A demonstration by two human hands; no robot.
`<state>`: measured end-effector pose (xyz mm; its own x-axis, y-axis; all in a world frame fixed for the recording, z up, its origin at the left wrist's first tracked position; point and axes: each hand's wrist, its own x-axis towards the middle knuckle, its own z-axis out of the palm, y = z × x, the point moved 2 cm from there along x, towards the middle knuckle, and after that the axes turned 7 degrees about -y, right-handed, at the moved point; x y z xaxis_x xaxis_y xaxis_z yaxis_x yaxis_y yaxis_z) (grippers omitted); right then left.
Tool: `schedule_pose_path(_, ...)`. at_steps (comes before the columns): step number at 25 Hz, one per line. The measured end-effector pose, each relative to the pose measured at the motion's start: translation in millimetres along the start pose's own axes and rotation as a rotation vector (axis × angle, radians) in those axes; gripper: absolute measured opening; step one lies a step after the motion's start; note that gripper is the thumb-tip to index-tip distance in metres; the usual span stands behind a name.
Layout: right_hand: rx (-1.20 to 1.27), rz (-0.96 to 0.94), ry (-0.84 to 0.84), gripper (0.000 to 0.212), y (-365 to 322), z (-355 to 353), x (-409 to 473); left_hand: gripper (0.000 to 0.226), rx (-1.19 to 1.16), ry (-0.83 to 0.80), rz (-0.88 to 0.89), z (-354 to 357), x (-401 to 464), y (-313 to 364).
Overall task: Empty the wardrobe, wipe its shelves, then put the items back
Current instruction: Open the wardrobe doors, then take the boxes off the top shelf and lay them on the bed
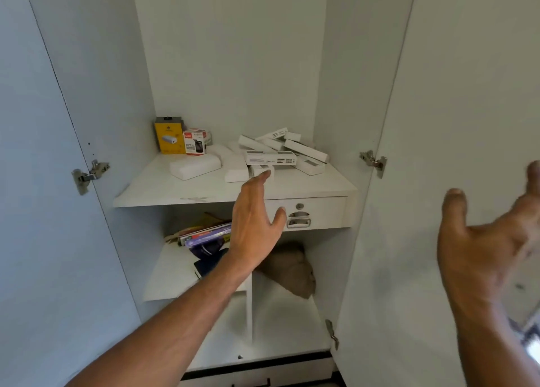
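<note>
We look into a tall white wardrobe [233, 65] whose two white doors stand open to either side. Our left hand [254, 226] reaches forward with straight fingers, released and grasping nothing, its fingertips just in front of the upper white shelf [163, 191]. Our right hand [491, 246] is raised near the inner face of the right door [438, 123], palm turned inward and fingers relaxed, also holding nothing.

On the upper shelf a heap of long narrow white cardboard boxes [277, 153] lies crisscrossed toward the right rear, some printed with dark text. A flatter white rectangular box [195, 167] lies apart on the left. In the rear left corner a yellow product box [170, 137] stands upright, with a smaller red-and-white box [195, 142] just beside it.

Under the shelf on the right sits a white drawer [318, 214] with a metal handle and a keyhole. Below on the left, a lower white shelf [166, 281] bears a pile of colourful books and dark items [204, 237]. To the right, a brown crumpled bag [292, 270] slumps in the lower compartment.
</note>
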<state>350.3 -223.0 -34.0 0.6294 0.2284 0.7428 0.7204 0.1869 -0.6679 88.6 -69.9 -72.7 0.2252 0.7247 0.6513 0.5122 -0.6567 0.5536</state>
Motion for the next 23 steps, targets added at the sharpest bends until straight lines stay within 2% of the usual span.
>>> schedule_pose_path(4,0.065,-0.101,-0.285,0.053,-25,108,-19,0.070,0.015,-0.008,-0.016,-7,39,-58)
schedule_pose_path(9,0.099,0.085,-0.620,0.045,-12,233,-40,0.066,0.046,-0.061,-0.057,-13,81,-127)
schedule_pose_path(13,0.180,0.350,-0.798,0.042,12,319,-36,0.065,0.042,-0.107,-0.154,-2,106,-176)
schedule_pose_path(15,0.234,0.524,-0.826,0.044,30,356,-24,0.064,0.053,-0.102,-0.192,6,120,-194)
schedule_pose_path(20,0.534,1.121,-0.869,0.038,75,444,19,0.060,0.086,-0.061,-0.279,31,167,-236)
schedule_pose_path(23,0.657,1.337,-0.899,0.047,97,482,36,0.056,0.114,-0.054,-0.311,42,199,-250)
